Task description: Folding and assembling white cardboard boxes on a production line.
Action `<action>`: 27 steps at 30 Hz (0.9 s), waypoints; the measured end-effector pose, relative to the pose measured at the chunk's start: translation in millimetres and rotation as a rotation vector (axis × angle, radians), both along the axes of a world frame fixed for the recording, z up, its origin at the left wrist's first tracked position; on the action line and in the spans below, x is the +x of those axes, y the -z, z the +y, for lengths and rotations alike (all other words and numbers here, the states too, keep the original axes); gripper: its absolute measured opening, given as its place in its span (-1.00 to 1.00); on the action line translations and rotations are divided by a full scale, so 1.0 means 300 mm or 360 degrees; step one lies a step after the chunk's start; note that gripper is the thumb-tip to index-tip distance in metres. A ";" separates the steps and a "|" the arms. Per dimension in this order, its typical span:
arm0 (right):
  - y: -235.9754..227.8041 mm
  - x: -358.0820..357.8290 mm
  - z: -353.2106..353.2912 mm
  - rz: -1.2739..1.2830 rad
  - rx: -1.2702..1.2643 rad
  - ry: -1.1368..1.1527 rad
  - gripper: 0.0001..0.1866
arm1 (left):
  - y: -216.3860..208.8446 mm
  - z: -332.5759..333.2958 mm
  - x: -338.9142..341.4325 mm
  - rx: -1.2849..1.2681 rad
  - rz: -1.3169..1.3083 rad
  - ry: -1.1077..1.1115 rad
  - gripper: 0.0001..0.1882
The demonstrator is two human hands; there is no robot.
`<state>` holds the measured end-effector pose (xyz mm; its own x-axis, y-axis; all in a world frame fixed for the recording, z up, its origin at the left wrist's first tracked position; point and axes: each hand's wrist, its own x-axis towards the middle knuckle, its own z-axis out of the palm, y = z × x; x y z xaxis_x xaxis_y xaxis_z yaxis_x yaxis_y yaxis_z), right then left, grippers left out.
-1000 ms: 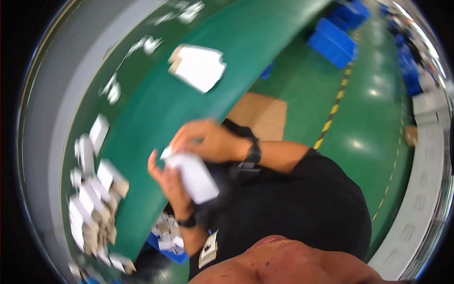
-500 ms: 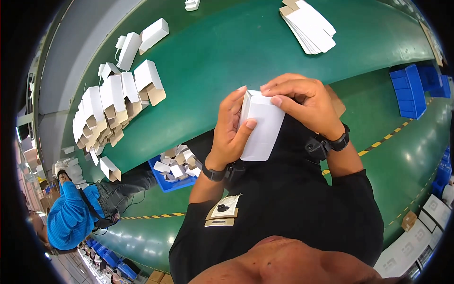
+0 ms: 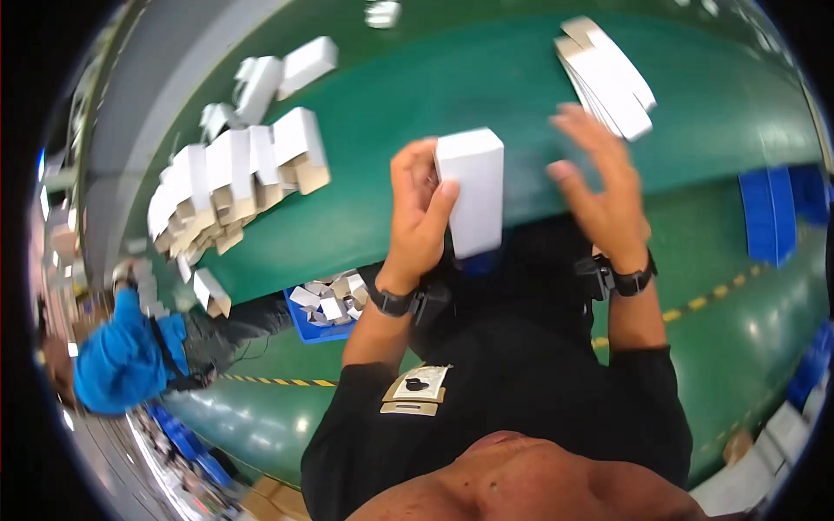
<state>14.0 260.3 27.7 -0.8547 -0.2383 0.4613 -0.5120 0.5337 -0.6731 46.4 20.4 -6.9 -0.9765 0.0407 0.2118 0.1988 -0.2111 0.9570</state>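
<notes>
My left hand [image 3: 419,208] grips a white folded carton box [image 3: 472,191], held upright over the near edge of the green table [image 3: 452,87]. My right hand [image 3: 601,187] is off the box, fingers spread, a little to its right and blurred. A stack of flat white carton blanks [image 3: 608,74] lies on the table just beyond my right hand. A pile of several assembled white boxes [image 3: 234,178] lies on the table to the left.
A blue bin [image 3: 326,306] with small white pieces sits below the table edge at my left. A person in a blue top [image 3: 126,360] is at the far left. Blue crates [image 3: 786,213] stand on the green floor at right, beside a yellow-black stripe.
My right hand has let go of the box and swung out to the right. The left hand alone holds the box, now raised upright.
</notes>
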 end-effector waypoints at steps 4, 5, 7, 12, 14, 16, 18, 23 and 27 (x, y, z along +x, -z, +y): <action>0.163 -0.185 0.163 0.0297 0.0813 0.0747 -0.43 | -0.073 -0.170 -0.305 -0.0627 0.0227 -0.0805 -0.43; 0.204 -0.196 0.193 0.0239 0.0946 0.0664 -0.42 | -0.071 -0.240 -0.385 -0.1054 0.0484 -0.1118 -0.42; 0.230 -0.191 0.238 0.0090 0.1160 0.0625 -0.44 | -0.079 -0.277 -0.513 -0.1602 0.0554 -0.1475 -0.42; 0.233 -0.152 0.245 0.0200 0.1057 0.0694 -0.58 | -0.012 -0.318 -0.751 -0.1569 0.0628 -0.1650 -0.48; 0.224 -0.153 0.240 0.0193 0.0996 0.0630 -0.61 | -0.003 -0.308 -0.794 -0.1471 0.0293 -0.1681 -0.49; 0.223 -0.170 0.252 0.0189 0.0972 0.0612 -0.63 | 0.023 -0.300 -0.816 -0.1418 0.0388 -0.1628 -0.49; 0.222 -0.191 0.254 0.0189 0.0970 0.0576 -0.66 | 0.056 -0.305 -0.811 -0.1359 0.0525 -0.1511 -0.49; 0.146 -0.146 0.223 0.0728 0.0726 0.0838 -0.71 | -0.024 0.010 -0.403 -0.0576 0.0312 -0.0553 -0.40; 0.046 0.027 -0.019 0.0719 0.0313 0.0415 -0.72 | -0.049 0.199 -0.114 0.0214 -0.0119 0.0024 -0.21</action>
<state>22.2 254.7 14.0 -0.6243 -0.1639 0.7638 -0.5606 0.7749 -0.2919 12.1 80.0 7.7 -0.9892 0.0315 0.1429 0.1237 -0.3409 0.9319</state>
